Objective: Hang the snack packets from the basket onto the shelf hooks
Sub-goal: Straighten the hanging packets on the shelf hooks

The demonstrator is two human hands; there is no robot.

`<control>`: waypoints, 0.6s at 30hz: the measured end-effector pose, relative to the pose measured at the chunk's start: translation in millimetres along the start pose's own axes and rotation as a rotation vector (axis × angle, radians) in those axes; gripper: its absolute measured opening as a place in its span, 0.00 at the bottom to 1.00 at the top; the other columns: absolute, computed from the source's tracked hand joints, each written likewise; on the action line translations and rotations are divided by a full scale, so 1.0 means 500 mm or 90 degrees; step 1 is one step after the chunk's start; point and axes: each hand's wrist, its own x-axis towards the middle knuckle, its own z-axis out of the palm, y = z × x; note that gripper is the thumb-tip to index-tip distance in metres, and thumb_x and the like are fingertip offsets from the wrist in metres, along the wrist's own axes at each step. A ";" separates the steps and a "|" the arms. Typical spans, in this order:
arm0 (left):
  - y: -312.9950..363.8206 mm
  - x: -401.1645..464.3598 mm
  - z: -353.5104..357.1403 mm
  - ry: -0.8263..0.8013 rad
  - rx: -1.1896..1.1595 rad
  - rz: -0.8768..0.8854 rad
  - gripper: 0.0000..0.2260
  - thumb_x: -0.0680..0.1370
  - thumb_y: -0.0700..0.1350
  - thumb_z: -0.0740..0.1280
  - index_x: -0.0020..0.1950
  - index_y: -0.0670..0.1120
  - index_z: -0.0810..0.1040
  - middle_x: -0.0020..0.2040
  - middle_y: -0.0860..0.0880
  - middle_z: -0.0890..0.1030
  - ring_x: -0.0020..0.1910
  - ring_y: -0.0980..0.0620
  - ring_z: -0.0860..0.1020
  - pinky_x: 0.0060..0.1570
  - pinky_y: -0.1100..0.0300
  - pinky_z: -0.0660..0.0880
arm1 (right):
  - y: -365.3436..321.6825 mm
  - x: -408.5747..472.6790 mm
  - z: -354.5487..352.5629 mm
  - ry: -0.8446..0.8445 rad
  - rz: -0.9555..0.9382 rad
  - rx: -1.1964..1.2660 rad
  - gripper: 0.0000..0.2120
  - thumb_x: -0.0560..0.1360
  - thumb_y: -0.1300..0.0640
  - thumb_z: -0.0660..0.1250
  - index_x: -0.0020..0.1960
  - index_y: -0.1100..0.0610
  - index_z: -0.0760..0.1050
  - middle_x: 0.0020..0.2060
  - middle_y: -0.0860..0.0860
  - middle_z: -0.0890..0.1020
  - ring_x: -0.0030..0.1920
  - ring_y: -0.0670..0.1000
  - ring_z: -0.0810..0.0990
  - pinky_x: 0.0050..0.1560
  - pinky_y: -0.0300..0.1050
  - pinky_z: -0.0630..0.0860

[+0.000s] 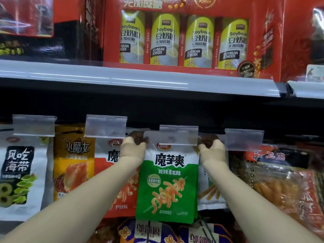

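Observation:
A green and white snack packet (168, 179) hangs upright at the middle of the hook row, its top edge tucked behind a clear price-tag holder (178, 135). My left hand (135, 142) pinches the packet's top left corner. My right hand (210, 145) grips its top right corner. Both wear beige sleeves that leave the fingers bare. The hook itself is hidden behind the tag holder. The basket is out of view.
Other packets hang on neighbouring hooks: an orange one (114, 172) just left, a yellow one (73, 162), a white seaweed one (19, 169) and a clear red one (284, 186) on the right. A shelf edge (140, 79) above carries a red soybean powder box (184, 37).

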 end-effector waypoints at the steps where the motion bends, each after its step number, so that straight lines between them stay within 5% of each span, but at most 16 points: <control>1: -0.003 -0.006 0.002 -0.006 -0.028 -0.004 0.04 0.78 0.38 0.65 0.52 0.46 0.74 0.47 0.46 0.78 0.45 0.47 0.74 0.42 0.62 0.68 | -0.005 -0.002 0.000 -0.004 -0.008 0.000 0.10 0.79 0.59 0.62 0.56 0.64 0.71 0.46 0.59 0.78 0.49 0.59 0.77 0.48 0.47 0.70; 6: -0.021 -0.018 0.014 -0.034 -0.091 -0.037 0.03 0.79 0.39 0.64 0.52 0.43 0.72 0.38 0.50 0.78 0.40 0.50 0.76 0.37 0.62 0.71 | -0.022 -0.008 0.002 0.005 -0.027 -0.025 0.06 0.79 0.60 0.60 0.52 0.62 0.67 0.35 0.52 0.69 0.44 0.56 0.72 0.44 0.45 0.67; 13: -0.021 -0.004 0.012 -0.013 -0.097 -0.021 0.07 0.78 0.40 0.66 0.55 0.45 0.74 0.46 0.49 0.81 0.40 0.56 0.77 0.35 0.65 0.70 | -0.006 -0.009 0.014 0.007 -0.013 -0.047 0.01 0.79 0.63 0.58 0.50 0.61 0.67 0.36 0.55 0.71 0.39 0.54 0.69 0.41 0.42 0.64; 18: -0.007 -0.014 0.020 -0.016 -0.067 0.007 0.06 0.79 0.40 0.65 0.56 0.47 0.75 0.45 0.52 0.79 0.43 0.54 0.75 0.42 0.67 0.69 | -0.009 -0.004 0.012 0.041 -0.026 -0.032 0.11 0.79 0.64 0.56 0.60 0.64 0.69 0.46 0.58 0.72 0.44 0.55 0.70 0.44 0.43 0.64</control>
